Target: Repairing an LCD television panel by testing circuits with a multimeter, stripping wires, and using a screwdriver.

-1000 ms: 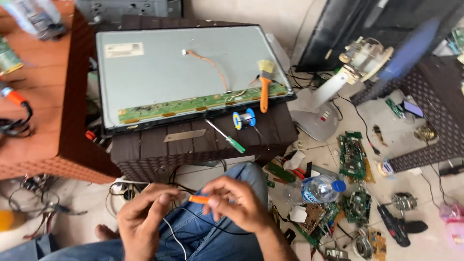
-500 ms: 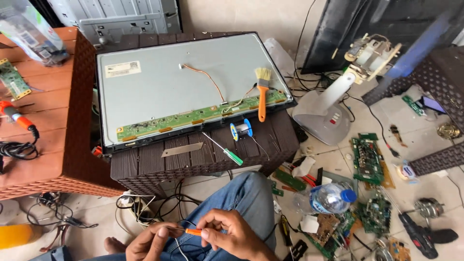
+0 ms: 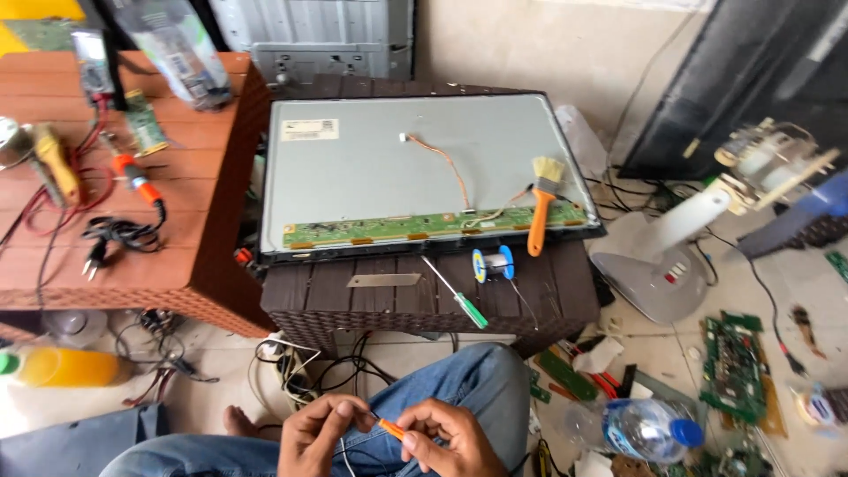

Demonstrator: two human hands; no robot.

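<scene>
Hands at the bottom centre of the frame, above the lap in blue jeans. Left hand [image 3: 320, 433] and right hand [image 3: 450, 439] are both pinched narrow around a small orange-handled tool [image 3: 391, 430], fingertips closed on it from each side. Its long axis runs approx left-right w/ a slight tilt, left end higher; a thin dark tip pokes out toward the left hand. A thin white wire [image 3: 346, 458] hangs down between the hands.

Above them, mid-frame, a flat grey display panel [image 3: 371, 168] lies face down on a dark woven wicker table [image 3: 389, 305], green circuit strip along its lower edge. An orange-handled paint brush [image 3: 541, 212] lies on the panel's right side, bristles toward the top. Just below it a blue-and-yellow solder spool [image 3: 492, 263] and a green-handled screwdriver [image 3: 458, 296], handle pointing lower right.

Containers: clear plastic water bottle w/ blue cap [image 3: 643, 430] lies on its side lower right, some water in it. Bottle of yellow liquid [image 3: 57, 367] lies at the left edge, mostly full.
</scene>
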